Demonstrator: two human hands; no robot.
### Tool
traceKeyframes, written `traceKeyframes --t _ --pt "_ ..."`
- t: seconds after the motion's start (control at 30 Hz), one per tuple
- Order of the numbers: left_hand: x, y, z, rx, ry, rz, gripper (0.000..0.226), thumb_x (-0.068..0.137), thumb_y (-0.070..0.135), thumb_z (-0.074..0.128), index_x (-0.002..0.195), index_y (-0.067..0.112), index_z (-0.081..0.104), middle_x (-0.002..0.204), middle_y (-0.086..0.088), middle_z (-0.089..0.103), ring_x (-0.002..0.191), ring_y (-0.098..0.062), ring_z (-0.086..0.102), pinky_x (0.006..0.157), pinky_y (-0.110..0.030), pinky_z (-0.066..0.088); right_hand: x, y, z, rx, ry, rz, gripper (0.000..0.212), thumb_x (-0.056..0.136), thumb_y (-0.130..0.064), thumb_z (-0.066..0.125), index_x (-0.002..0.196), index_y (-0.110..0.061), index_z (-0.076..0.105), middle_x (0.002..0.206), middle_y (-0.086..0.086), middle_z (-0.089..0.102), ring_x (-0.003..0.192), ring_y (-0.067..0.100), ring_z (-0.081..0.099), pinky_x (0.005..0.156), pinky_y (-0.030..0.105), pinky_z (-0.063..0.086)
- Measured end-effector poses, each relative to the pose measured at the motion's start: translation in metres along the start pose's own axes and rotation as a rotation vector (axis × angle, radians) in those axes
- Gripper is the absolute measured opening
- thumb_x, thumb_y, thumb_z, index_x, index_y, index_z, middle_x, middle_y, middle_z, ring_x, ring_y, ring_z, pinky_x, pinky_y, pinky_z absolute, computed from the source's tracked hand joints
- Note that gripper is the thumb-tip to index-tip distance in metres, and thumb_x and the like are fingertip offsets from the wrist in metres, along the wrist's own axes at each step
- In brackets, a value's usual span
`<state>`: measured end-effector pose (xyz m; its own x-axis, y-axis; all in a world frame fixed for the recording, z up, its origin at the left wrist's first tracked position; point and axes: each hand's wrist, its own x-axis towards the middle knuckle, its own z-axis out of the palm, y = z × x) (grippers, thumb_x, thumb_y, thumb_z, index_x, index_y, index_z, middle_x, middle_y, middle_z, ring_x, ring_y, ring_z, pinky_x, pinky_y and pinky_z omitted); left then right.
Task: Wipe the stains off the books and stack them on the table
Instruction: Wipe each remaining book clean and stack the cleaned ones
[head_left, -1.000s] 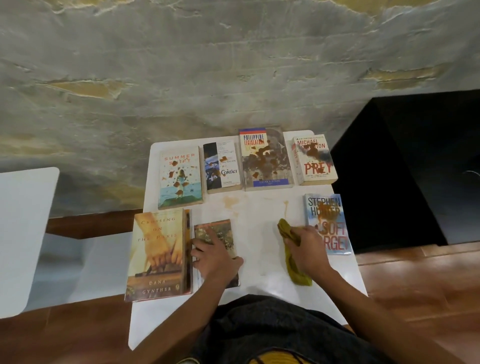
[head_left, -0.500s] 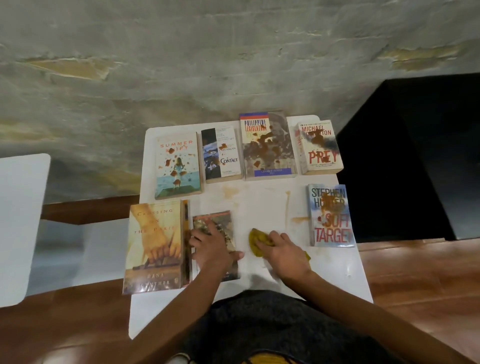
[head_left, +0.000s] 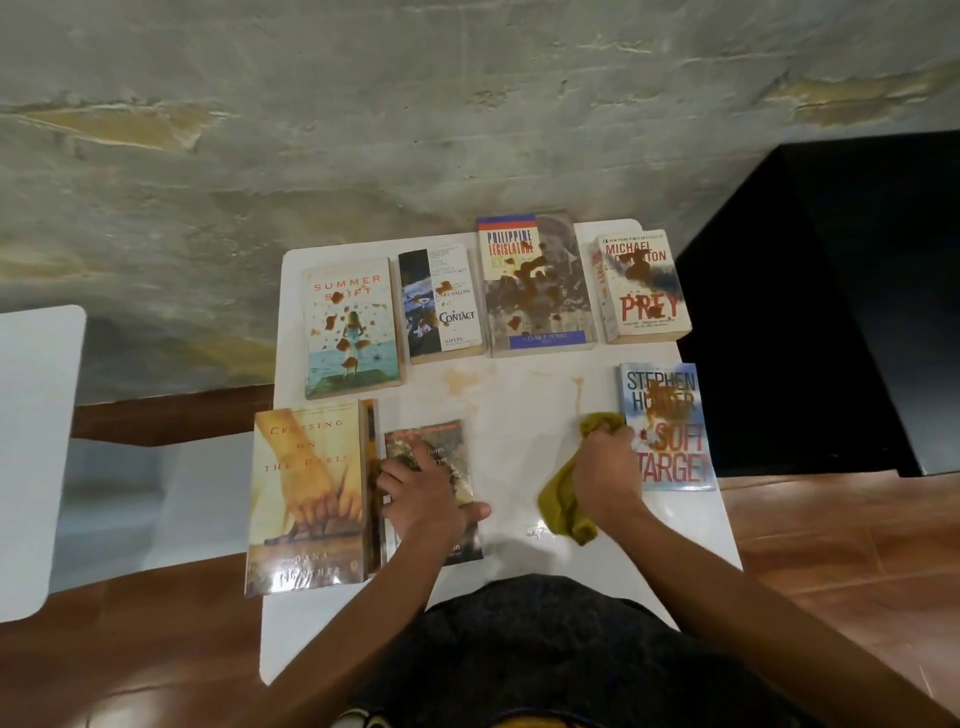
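White table (head_left: 519, 415); right hand (head_left: 608, 473) has swept cloth (head_left: 561, 506) rightward.

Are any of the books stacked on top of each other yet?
No, all seven books, such as Prey and Soft Target, lie singly on the white table.

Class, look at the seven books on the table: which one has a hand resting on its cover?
The small dark book in the near row, right of Crossing on the Paris. The left hand rests on it; no other book is touched.
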<state>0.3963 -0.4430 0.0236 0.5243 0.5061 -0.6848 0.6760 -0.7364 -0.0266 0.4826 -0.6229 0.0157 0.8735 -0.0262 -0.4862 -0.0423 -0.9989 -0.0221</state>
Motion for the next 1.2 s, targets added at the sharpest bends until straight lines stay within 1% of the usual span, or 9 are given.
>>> traceKeyframes --t 0.1,0.23,0.4,0.53,0.73,0.87,0.93,1.07,1.2 --pt "-0.001 -0.002 0.0 0.01 0.005 -0.006 0.143 0.066 0.074 0.077 0.155 0.011 -0.015 0.151 -0.03 0.012 0.137 -0.043 0.025 0.101 -0.048 0.047 0.007 -0.005 -0.006 0.086 0.008 0.044 0.027 0.097 -0.011 0.056 0.123 -0.005 0.05 0.122 0.015 0.048 0.091 0.021 0.062 0.086 0.033 0.057" --pt "-0.001 -0.003 0.001 0.025 0.008 -0.003 0.144 0.065 0.076 0.076 0.155 0.01 -0.016 0.149 -0.03 0.014 0.135 -0.041 0.027 0.099 -0.047 0.049 -0.007 0.002 0.001 0.064 0.04 0.017 0.043 0.098 -0.016 0.058 0.137 -0.007 0.041 0.129 0.013 0.041 0.103 0.023 0.056 0.092 0.035 0.054" --pt "-0.001 0.0 -0.001 0.019 0.0 -0.002 0.144 0.067 0.073 0.076 0.154 0.009 -0.018 0.15 -0.032 0.011 0.136 -0.042 0.025 0.098 -0.046 0.049 -0.001 0.008 0.002 0.104 0.043 -0.015 0.035 0.098 -0.018 0.058 0.131 -0.011 0.048 0.131 0.009 0.044 0.107 0.024 0.056 0.097 0.038 0.052" --pt "-0.005 0.003 -0.003 0.014 0.0 0.018 0.144 0.068 0.073 0.076 0.155 0.009 -0.019 0.15 -0.031 0.012 0.136 -0.042 0.025 0.1 -0.045 0.047 0.023 0.0 -0.01 0.072 0.051 -0.126 0.047 0.093 -0.014 0.062 0.137 -0.009 0.047 0.134 0.011 0.044 0.116 0.029 0.052 0.104 0.042 0.048" --pt "-0.003 0.002 -0.006 0.009 0.006 0.012 0.146 0.065 0.075 0.077 0.155 0.009 -0.017 0.148 -0.03 0.014 0.134 -0.041 0.028 0.102 -0.045 0.047 0.035 -0.028 -0.018 -0.041 0.065 -0.323 0.056 0.092 -0.002 0.057 0.145 -0.015 0.042 0.138 0.008 0.042 0.113 0.032 0.05 0.098 0.04 0.047" --pt "-0.001 0.0 -0.008 0.004 0.011 -0.005 0.146 0.062 0.075 0.078 0.156 0.009 -0.013 0.147 -0.029 0.016 0.132 -0.04 0.029 0.102 -0.046 0.046 0.038 -0.029 -0.017 -0.186 0.059 -0.507 0.058 0.092 -0.009 0.058 0.146 -0.022 0.042 0.134 0.007 0.043 0.109 0.03 0.05 0.095 0.038 0.049" --pt "-0.002 -0.001 -0.005 0.006 0.02 -0.011 0.148 0.061 0.075 0.078 0.155 0.009 -0.014 0.146 -0.028 0.017 0.131 -0.039 0.03 0.102 -0.046 0.046 0.042 -0.021 -0.021 -0.252 0.046 -0.531 0.055 0.093 -0.014 0.058 0.145 -0.026 0.044 0.132 0.006 0.044 0.109 0.031 0.05 0.093 0.038 0.05" --pt "-0.003 -0.001 -0.001 0.006 0.032 -0.011 0.149 0.062 0.076 0.077 0.154 0.009 -0.019 0.146 -0.029 0.017 0.132 -0.041 0.03 0.102 -0.048 0.046 0.042 -0.037 -0.024 -0.211 0.025 -0.497 0.056 0.09 -0.002 0.052 0.142 -0.025 0.05 0.132 0.007 0.044 0.107 0.033 0.048 0.09 0.04 0.051" --pt "-0.003 -0.003 0.0 0.044 0.037 -0.026 0.149 0.061 0.079 0.075 0.154 0.009 -0.02 0.146 -0.03 0.017 0.132 -0.042 0.031 0.102 -0.047 0.047 0.036 -0.077 -0.022 -0.237 -0.013 -0.639 0.068 0.087 0.001 0.056 0.145 -0.03 0.044 0.136 0.007 0.041 0.113 0.032 0.044 0.098 0.042 0.047"
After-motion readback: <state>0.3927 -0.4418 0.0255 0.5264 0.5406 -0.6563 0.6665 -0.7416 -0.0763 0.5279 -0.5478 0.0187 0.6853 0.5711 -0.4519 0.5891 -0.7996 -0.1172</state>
